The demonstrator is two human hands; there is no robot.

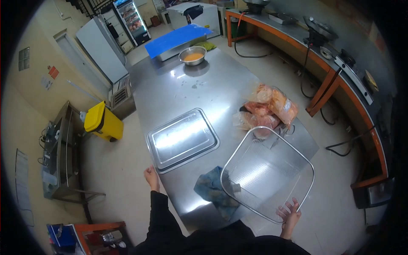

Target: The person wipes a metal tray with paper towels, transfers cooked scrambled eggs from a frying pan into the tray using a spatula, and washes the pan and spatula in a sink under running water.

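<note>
My right hand [290,216] grips the near right rim of a wire-mesh basket [267,174], which is over the near right part of the steel table; its fingers show through the mesh. My left hand [151,177] is beside the table's left edge, close to the near left corner of a lidded steel tray [183,138]; its fingers are curled, and whether they hold anything is too small to tell. A crumpled blue-green cloth [216,190] lies left of the basket. Bags of raw meat [267,106] are piled beyond the basket.
The steel table [170,91] bears a bowl of orange liquid [193,56] and a blue-covered container [176,39] at its far end. A yellow bin [104,122] stands to the left. An orange-framed counter [331,63] with burners runs along the right.
</note>
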